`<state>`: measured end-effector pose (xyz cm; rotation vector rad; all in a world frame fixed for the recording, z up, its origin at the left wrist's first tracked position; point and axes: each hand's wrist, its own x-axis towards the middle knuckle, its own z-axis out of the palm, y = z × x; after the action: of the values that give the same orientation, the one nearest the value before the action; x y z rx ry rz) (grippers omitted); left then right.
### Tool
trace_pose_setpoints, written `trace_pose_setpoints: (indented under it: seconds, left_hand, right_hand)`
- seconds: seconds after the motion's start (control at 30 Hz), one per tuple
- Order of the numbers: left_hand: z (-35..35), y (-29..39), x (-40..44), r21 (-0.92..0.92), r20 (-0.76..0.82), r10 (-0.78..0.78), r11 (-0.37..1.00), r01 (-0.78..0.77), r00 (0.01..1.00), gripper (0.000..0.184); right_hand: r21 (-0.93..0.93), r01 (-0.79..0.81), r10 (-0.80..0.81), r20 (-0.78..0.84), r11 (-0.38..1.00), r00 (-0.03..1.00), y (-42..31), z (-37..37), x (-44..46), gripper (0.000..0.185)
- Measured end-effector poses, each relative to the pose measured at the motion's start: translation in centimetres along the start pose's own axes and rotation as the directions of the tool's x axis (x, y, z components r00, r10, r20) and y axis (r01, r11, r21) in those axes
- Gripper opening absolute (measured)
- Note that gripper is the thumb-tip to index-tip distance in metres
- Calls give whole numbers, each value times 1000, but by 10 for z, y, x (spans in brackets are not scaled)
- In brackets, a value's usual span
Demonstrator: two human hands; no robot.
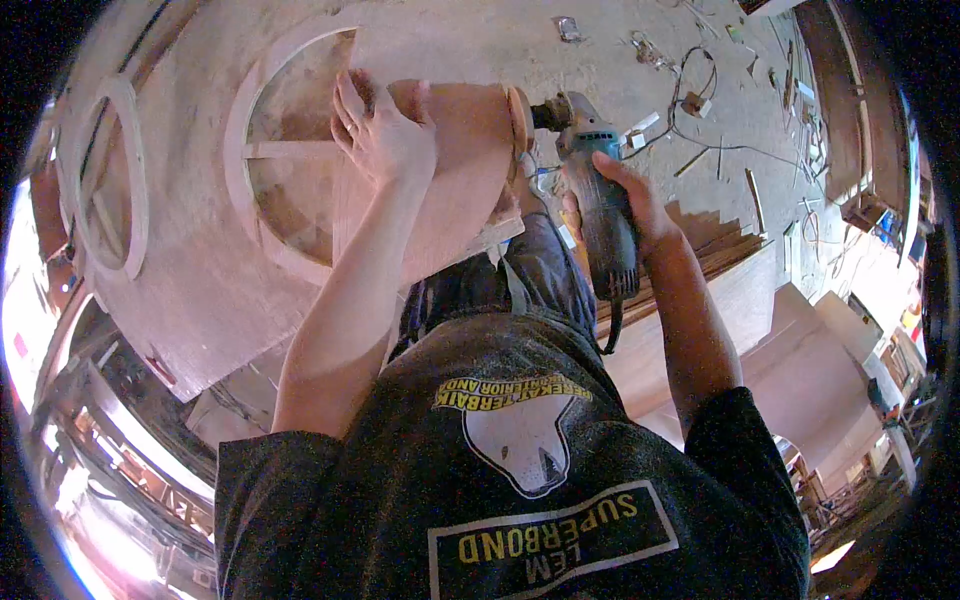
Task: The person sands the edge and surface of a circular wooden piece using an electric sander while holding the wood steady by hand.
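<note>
My right hand (pixel 640 205) grips a teal and black angle grinder (pixel 605 215) by its body, with the cord hanging from the lower end. Its round disc (pixel 520 120) meets the curved right edge of a light wooden panel (pixel 455 160). On top of that panel lies my left hand (pixel 390 140), palm down with fingers spread. Under and left of the panel is a round wooden ring (pixel 240 180) with a crossbar, partly covered by the panel. Both rest on a large wooden sheet (pixel 200 310).
An oval wooden ring (pixel 135 200) sits farther left on the sheet. A stack of thin boards (pixel 700 300) stands to my right. Wood scraps, a power cable (pixel 740 150) and a small block (pixel 697 103) lie on the dusty floor (pixel 620 60) ahead.
</note>
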<state>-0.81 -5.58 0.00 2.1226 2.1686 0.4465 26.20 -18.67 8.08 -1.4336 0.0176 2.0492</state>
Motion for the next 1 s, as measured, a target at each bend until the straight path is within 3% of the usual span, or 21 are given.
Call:
trace_pose_setpoints:
  seconds: [0.2,0.23,0.33,0.43,0.63,0.73,0.83,0.9,1.0]
  left_hand:
    - [-4,3,1,-21,21,-8,1000,9,1000,84]
    - [-3,2,2,-32,13,-6,999,6,1000,83]
    - [-8,-1,0,-5,84,17,1000,-17,996,91]
    - [-20,-10,-17,-68,104,76,995,-69,992,105]
    - [-65,-10,-76,-177,245,479,877,-447,843,125]
    - [-76,-49,-100,-243,435,502,865,-440,747,120]
    - [-72,-71,-111,-265,371,537,843,-467,758,113]
    - [-75,-68,-111,-255,432,538,842,-475,723,108]
    - [-84,-53,-108,-241,487,506,861,-447,712,106]
  right_hand:
    - [94,-82,78,41,992,996,27,-10,-12,49]
    - [40,-137,139,-30,990,990,31,-17,-12,46]
    - [-27,-94,90,-107,995,990,34,-24,-19,60]
    - [-12,-77,74,-187,997,980,31,-39,-23,60]
    - [-5,-51,49,-226,999,973,0,-69,-27,61]
    - [-59,-39,26,-212,998,977,-23,-78,-20,61]
    - [-53,-28,19,-171,998,985,-42,-89,-11,60]
    - [-60,-31,24,-108,998,994,-59,-95,-6,56]
    - [-164,-57,33,-141,985,989,-83,-97,1,56]
